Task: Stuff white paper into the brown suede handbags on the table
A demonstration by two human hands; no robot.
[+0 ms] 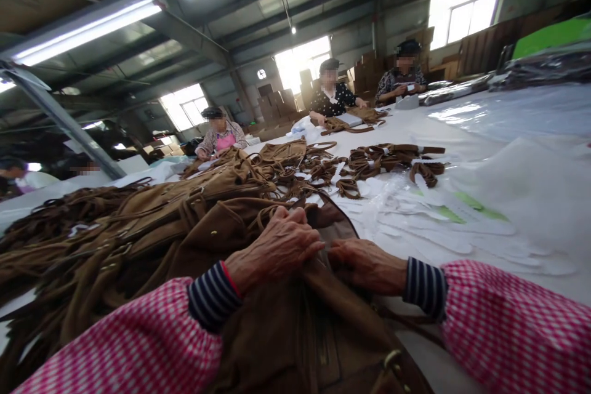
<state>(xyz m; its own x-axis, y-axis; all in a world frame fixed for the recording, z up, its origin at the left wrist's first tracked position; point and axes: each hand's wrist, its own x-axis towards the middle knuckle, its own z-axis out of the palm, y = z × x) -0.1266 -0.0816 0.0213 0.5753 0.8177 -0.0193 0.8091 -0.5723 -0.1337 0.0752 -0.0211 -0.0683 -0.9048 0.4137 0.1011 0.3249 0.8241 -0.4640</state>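
Observation:
A brown bag (268, 332) lies on the table right in front of me, with its dark lining (335, 221) showing near the top edge. My left hand (281, 243) is closed on the bag's upper edge, fingers bent. Close beside it on the right, my right hand (364, 261) is also closed at the bag's edge, its fingertips partly hidden. The two hands nearly touch over the bag's opening. A metal ring (392, 358) shows on a strap at the lower right of the bag.
A large pile of brown bags (184, 203) spreads to the left. Bundled brown straps (383, 160) and white paper strips (443, 237) lie beyond my hands on the white table (415, 126). Several people sit or stand across the table. Clear plastic sheeting (530, 178) covers the right side.

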